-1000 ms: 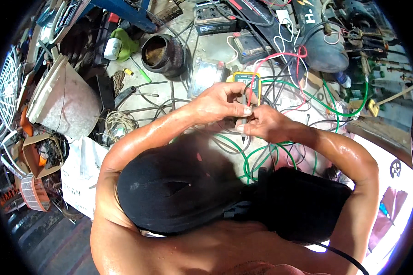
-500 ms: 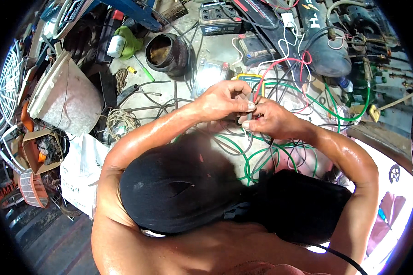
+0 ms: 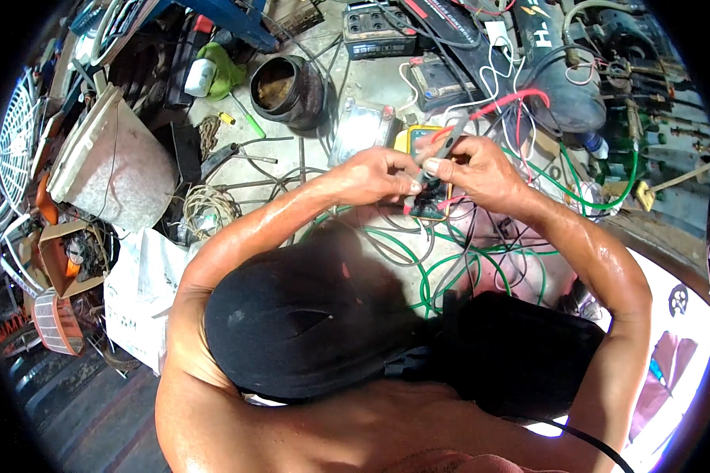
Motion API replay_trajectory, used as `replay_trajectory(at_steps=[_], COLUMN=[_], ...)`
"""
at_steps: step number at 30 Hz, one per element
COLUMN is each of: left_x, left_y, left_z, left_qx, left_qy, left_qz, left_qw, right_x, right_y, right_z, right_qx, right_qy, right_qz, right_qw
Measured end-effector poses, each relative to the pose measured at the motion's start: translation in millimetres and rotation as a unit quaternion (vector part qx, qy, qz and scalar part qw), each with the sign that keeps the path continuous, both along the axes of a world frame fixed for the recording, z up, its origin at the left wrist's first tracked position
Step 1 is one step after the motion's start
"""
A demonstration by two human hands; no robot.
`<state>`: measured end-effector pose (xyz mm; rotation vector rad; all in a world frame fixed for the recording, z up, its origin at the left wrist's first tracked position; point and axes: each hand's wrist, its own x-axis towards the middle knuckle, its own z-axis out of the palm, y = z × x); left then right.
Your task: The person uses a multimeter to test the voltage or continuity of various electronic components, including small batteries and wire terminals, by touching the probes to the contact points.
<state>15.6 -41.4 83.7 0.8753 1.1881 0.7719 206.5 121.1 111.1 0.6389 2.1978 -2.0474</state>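
My left hand (image 3: 379, 175) and my right hand (image 3: 481, 175) meet above the floor, both with closed fingers. My right thumb and fingers pinch a slim grey piece (image 3: 450, 145), blurred by motion, with a dark spot on it. A red wire (image 3: 521, 96) arcs away to the right from its upper end. My left fingertips pinch close to its lower end; exactly what they grip is partly hidden. Just beyond the hands lies a yellow-framed multimeter (image 3: 412, 135), half covered by them.
Green cables (image 3: 424, 288) loop over the floor before my knees. Beyond stand a black pot (image 3: 312, 102), a clear-topped box (image 3: 359, 130) and batteries (image 3: 379, 35). A large white bucket (image 3: 122, 169) leans at left; a dark cylinder (image 3: 568, 98) lies at right.
My right hand has shifted slightly up and turned, tilting the grey piece away. The red wire has swung upward to the right. My hands have parted a little, and more of the multimeter shows.
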Motion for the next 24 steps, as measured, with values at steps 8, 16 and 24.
replay_trajectory(at_steps=[8, 16, 24], left_x=[-59, -81, -89], left_y=[1, -18, -33], left_z=[-25, -54, -80], left_qx=[0.103, 0.133, 0.164], left_qy=[0.164, 0.095, 0.201], left_qz=[0.314, 0.460, 0.429], left_qw=[0.929, 0.873, 0.865], right_x=[9, -7, -12], right_y=[-12, -14, -19], right_z=[3, -19, -38], right_qx=[-0.020, 0.178, 0.255], right_qy=[-0.025, 0.162, 0.172], right_qz=[-0.010, 0.071, 0.107], right_qw=[0.999, 0.968, 0.945])
